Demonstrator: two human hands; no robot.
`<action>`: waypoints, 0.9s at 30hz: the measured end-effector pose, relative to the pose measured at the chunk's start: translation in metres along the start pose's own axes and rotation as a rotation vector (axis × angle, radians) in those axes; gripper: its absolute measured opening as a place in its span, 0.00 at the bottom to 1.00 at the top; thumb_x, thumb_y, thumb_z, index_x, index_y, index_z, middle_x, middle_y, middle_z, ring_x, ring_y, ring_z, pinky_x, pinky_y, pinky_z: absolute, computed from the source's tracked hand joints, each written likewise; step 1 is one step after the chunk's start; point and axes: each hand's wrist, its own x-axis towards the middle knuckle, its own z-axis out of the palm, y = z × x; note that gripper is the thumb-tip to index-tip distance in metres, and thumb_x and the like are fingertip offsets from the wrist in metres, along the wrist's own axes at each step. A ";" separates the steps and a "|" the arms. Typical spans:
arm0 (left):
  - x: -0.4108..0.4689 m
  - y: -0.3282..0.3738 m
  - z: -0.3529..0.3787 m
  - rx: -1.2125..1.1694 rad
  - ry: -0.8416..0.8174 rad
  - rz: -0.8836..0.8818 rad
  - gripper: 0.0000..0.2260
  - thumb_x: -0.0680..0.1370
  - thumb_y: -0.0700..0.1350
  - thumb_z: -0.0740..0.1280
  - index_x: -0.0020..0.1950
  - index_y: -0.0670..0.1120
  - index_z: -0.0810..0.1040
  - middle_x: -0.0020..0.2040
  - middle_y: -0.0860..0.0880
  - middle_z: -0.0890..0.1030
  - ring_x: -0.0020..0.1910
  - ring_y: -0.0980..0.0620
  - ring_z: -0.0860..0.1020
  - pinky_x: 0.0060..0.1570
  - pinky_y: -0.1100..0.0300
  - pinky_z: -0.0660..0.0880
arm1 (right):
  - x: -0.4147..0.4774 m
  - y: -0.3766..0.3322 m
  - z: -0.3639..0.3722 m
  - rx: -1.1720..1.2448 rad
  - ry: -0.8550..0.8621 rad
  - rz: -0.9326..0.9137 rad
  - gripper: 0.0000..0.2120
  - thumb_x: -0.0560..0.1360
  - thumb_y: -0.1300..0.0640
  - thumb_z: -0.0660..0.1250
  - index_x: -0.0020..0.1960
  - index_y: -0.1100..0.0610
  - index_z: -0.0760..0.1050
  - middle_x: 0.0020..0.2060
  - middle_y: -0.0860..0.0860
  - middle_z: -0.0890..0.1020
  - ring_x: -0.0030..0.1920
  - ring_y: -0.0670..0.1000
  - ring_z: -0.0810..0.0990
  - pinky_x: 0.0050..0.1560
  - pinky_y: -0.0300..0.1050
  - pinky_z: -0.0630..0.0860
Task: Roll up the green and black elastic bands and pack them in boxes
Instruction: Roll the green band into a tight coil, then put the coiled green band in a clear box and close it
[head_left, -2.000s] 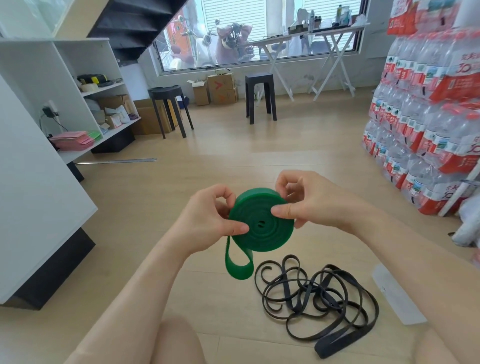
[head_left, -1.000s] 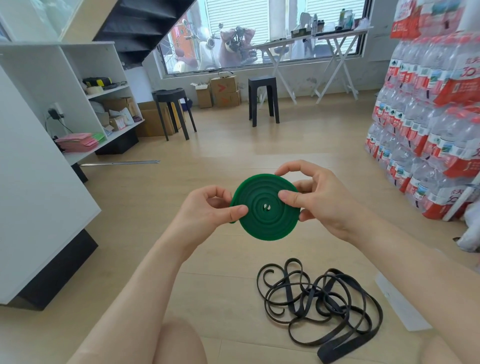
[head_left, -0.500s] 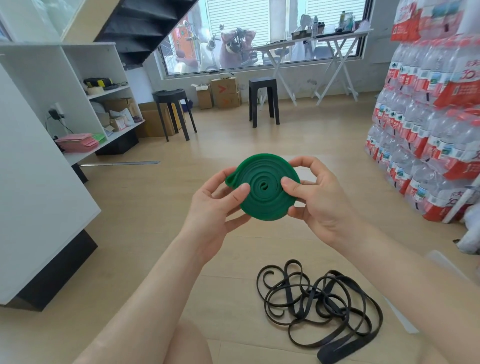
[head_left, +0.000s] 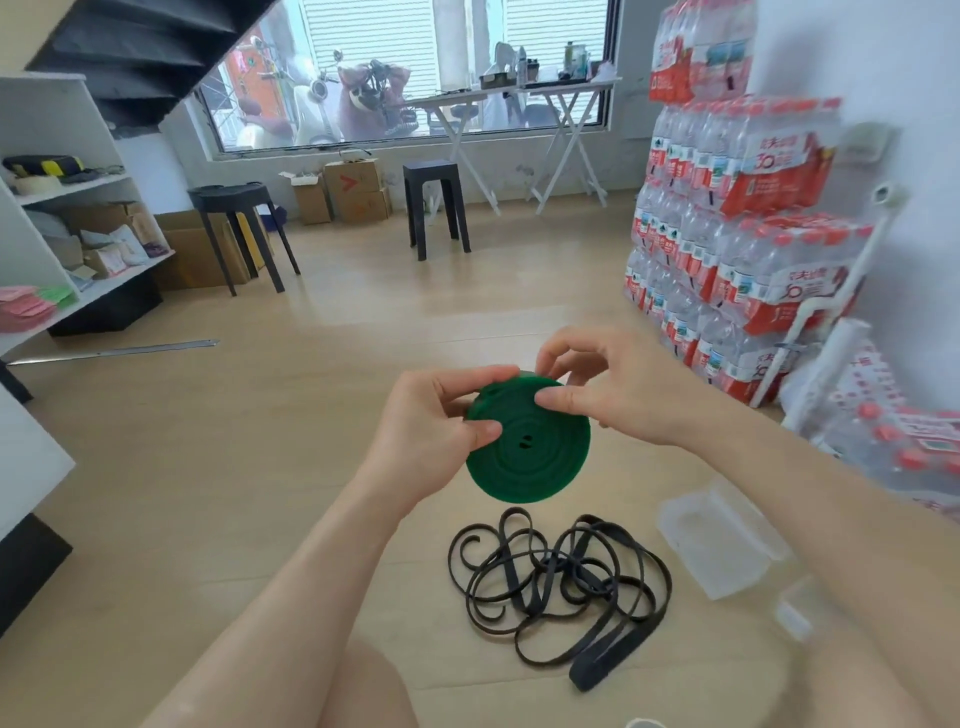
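green band (head_left: 530, 457): wound into a flat coil, held up in the air between both hands, above the floor (head_left: 260, 441).
left hand (head_left: 421, 431): fingers (head_left: 467, 376) curled over the coil's top left edge, thumb pressed on its face, gripping it.
right hand (head_left: 623, 395): pinching the coil's top right edge, thumb in front.
black band (head_left: 561, 577): loose tangle on the floor, just below the coil.
clear box (head_left: 722, 545): on the floor, just right of the tangle.
bottled water packs (head_left: 737, 234): stacked by the right wall.
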 end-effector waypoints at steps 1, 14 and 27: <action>0.001 0.002 0.005 -0.006 -0.018 0.010 0.25 0.70 0.25 0.68 0.51 0.56 0.82 0.47 0.54 0.85 0.46 0.56 0.83 0.43 0.61 0.80 | -0.005 0.002 -0.006 0.035 0.013 0.035 0.06 0.72 0.56 0.74 0.46 0.51 0.78 0.43 0.47 0.85 0.41 0.48 0.82 0.34 0.41 0.78; 0.043 0.023 0.158 -0.069 -0.430 -0.061 0.21 0.72 0.28 0.69 0.57 0.51 0.80 0.51 0.49 0.84 0.47 0.49 0.84 0.46 0.55 0.82 | -0.104 0.093 -0.100 0.184 0.182 0.300 0.10 0.72 0.60 0.74 0.46 0.56 0.73 0.30 0.51 0.83 0.24 0.43 0.75 0.25 0.38 0.70; 0.056 -0.090 0.326 -0.018 -0.598 -0.402 0.07 0.77 0.42 0.69 0.53 0.49 0.81 0.49 0.41 0.84 0.47 0.43 0.83 0.49 0.46 0.80 | -0.187 0.270 -0.084 0.365 0.304 0.668 0.10 0.70 0.64 0.75 0.41 0.57 0.73 0.28 0.55 0.80 0.25 0.48 0.74 0.25 0.37 0.67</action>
